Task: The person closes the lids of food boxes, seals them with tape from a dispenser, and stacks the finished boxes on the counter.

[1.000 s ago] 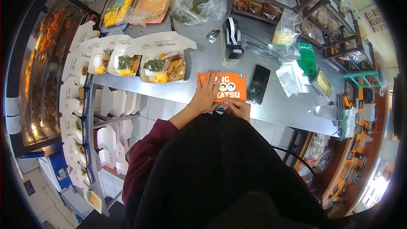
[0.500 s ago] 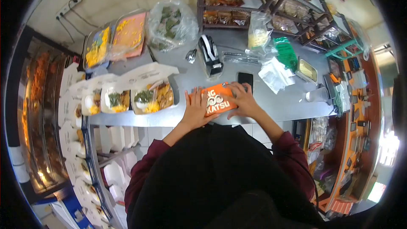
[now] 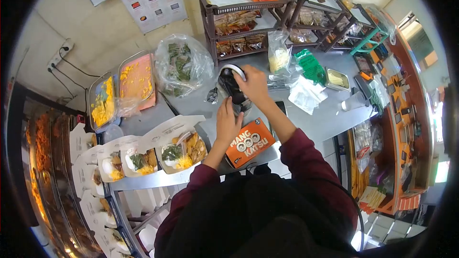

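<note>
What looks like a black tape dispenser (image 3: pixel 230 86) with a white, curved roll on top stands behind the orange box. My right hand (image 3: pixel 254 85) grips its upper right side, fingers over the white rim. At its front end my left hand (image 3: pixel 227 122) has its fingers closed; whether a strip of tape is between them is too small to make out. The closed orange box (image 3: pixel 251 143), printed "Mang Katsu", lies between my forearms near the counter's front edge. A dark phone (image 3: pixel 280 108) is partly hidden by my right arm.
Open white food boxes (image 3: pixel 183 155) stand in a row at left. Behind them are trays of yellow food (image 3: pixel 136 79) and a clear bag of leaves (image 3: pixel 180 65). Brown racks (image 3: pixel 208 24) line the back. A green packet (image 3: pixel 310 66) and clear cup (image 3: pixel 354 101) are at right.
Both hands have left the orange box and reached back to the tape dispenser. The box is left lying at the front edge. The head view has shifted and turned.
</note>
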{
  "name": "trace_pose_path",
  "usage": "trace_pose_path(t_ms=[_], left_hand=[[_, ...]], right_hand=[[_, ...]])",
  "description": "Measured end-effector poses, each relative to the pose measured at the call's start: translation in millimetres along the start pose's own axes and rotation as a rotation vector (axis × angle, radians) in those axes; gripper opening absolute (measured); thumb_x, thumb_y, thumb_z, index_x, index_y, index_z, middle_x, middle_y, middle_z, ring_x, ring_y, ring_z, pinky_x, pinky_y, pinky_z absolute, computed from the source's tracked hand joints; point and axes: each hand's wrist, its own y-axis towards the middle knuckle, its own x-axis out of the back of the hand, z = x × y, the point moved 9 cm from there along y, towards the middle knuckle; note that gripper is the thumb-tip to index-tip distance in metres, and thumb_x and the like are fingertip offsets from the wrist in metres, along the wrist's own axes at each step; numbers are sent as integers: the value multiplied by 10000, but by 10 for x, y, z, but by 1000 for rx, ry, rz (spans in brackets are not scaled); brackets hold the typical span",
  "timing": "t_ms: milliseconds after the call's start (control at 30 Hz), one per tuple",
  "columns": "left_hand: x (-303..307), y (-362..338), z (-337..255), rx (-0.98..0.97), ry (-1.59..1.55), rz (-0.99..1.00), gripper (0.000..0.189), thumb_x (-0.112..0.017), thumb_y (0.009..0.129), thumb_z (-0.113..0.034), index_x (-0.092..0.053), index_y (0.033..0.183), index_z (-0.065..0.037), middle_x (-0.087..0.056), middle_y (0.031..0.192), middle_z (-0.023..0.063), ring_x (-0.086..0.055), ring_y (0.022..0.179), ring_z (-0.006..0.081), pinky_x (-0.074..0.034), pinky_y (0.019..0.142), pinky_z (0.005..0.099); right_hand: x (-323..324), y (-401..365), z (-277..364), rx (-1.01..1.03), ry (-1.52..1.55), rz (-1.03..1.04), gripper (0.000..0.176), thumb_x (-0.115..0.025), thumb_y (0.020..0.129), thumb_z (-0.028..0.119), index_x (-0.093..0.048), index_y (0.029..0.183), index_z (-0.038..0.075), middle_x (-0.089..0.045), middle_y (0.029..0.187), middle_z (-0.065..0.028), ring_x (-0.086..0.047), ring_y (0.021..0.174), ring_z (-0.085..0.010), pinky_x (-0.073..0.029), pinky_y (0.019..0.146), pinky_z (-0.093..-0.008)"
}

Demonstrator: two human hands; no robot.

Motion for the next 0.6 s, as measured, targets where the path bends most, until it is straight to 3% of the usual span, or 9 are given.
trace_pose_path(t_ms=[33, 133, 167, 267, 367, 400, 467, 533, 600], left_hand=[[29, 21, 58, 7, -120, -47, 623, -587, 834, -172, -307, 1355, 23, -370, 1371, 219, -366, 1269, 371, -279, 1064, 426], [230, 147, -42, 12, -793, -161, 629, -573, 841, -173, -304, 1382, 0, -336, 1425, 178, -336, 1314, 291, -239, 1087, 387], [239, 160, -216, 53, -1114, -82, 611, -533, 894, -228, -281, 1409, -16, -323, 1446, 146, -314, 1326, 227, -222, 1090, 347], [292, 210, -936, -51, -1313, 58, 560, -458, 952, -295, -288, 1412, -25, -388, 1404, 147, -363, 1291, 221, -237, 1078, 326], [17, 122, -1501, -46, -1068, 149, 440, -402, 987, -246, -379, 1364, -20, -474, 1322, 146, -456, 1200, 202, -314, 1030, 309], [-129, 86, -1702, -60, -1017, 175, 419, -394, 990, -228, -397, 1354, -20, -484, 1311, 148, -472, 1182, 198, -333, 1016, 307], [-404, 21, -2051, -122, -670, 177, 365, -386, 990, -182, -451, 1316, -32, -532, 1246, 147, -526, 1106, 189, -399, 952, 301], [-852, 25, -2159, -150, -618, 123, 307, -425, 980, -184, -550, 1221, -41, -627, 1028, 95, -586, 864, 125, -488, 707, 252], [-1573, 94, -1993, 56, -680, 223, 288, -471, 968, -209, -597, 1174, -50, -629, 948, 45, -541, 762, 71, -442, 577, 219]], right_hand=[[89, -53, -98, -106, 215, 3, 186, -695, 789, 172, -656, 812, -8, -610, 630, -87, -559, 484, -158, -409, 447, -302], [562, -308, -133, -381, 309, -6, 175, -683, 815, 149, -664, 857, -20, -561, 572, -39, -488, 486, -63, -360, 437, -246], [619, -430, -176, -439, 440, -1, 171, -687, 814, 151, -671, 865, -11, -559, 634, -22, -452, 508, -49, -331, 439, -227], [1084, -622, 57, -296, 380, -21, 154, -702, 796, 120, -654, 880, 0, -572, 728, -37, -475, 533, -51, -325, 440, -212], [1664, -921, -33, -260, 299, -204, 196, -726, 753, 51, -593, 890, 6, -576, 806, -72, -531, 564, -94, -404, 486, -228], [1852, -1037, -178, -325, 277, -196, 197, -710, 772, 110, -592, 899, 15, -555, 804, -111, -578, 640, -213, -453, 544, -303], [2300, -1246, -399, -273, 237, -333, 207, -718, 760, 127, -577, 862, 15, -538, 780, -112, -575, 647, -240, -456, 558, -321], [2518, -1448, -813, -348, 171, -232, 231, -735, 736, 168, -576, 813, 20, -516, 730, -113, -567, 646, -271, -462, 580, -343], [2642, -1599, -1290, -419, 75, -163, 253, -744, 742, 164, -588, 847, -5, -580, 745, -109, -606, 647, -197, -492, 539, -278]])
